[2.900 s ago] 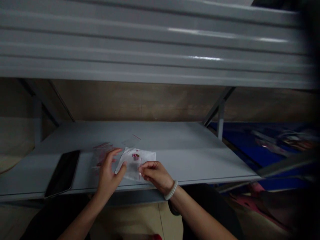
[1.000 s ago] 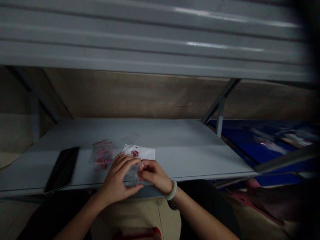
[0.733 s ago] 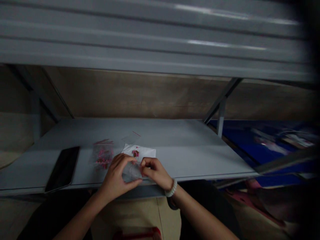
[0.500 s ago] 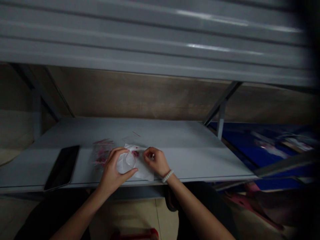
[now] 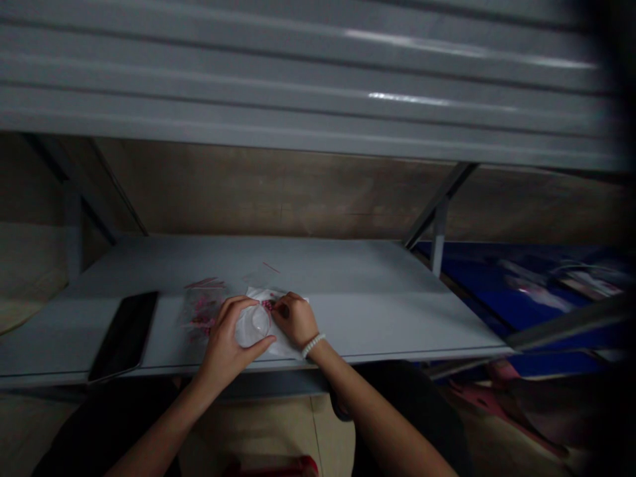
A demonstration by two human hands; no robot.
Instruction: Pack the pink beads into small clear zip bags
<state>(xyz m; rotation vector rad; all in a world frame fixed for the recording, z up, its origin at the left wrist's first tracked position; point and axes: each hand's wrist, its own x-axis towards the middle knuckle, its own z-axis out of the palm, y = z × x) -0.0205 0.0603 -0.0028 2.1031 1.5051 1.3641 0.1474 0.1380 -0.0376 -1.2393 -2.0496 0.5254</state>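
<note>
Hands close together, near touching, over a white paper sheet [image 5: 287, 346] on the front half of a grey metal shelf [image 5: 397, 315].

Left hand [image 5: 224, 334]: fingers curled, thumb low, cupped around a small clear plastic bag [image 5: 253, 324]. Bag bulges into a rounded shape and lies on the paper. Can't tell if anything is inside, the film is too glossy.

Right hand [image 5: 295, 320]: fingertips [image 5: 283, 310] pinched together at a small cluster of pink pieces [image 5: 268, 305] on the paper, just beside the bag. Can't tell if a piece is actually held. White bead bracelet [image 5: 313, 345] on that wrist.

Just left of the paper, a second clear bag [image 5: 201, 315] lies flat on the shelf, holding more pink pieces, partly behind the left hand. Thin red strip [image 5: 271, 267] and a faint clear film [image 5: 256, 278] lie farther back, behind the paper.

Black phone [image 5: 124, 335] lies face up near the left end of the shelf, well apart from the hands. Another grey shelf [image 5: 298, 86] runs overhead. Blue surface [image 5: 489, 291] sits past the right end of the shelf, blurred. Red object [image 5: 271, 468] on the floor below, mostly out of frame.
</note>
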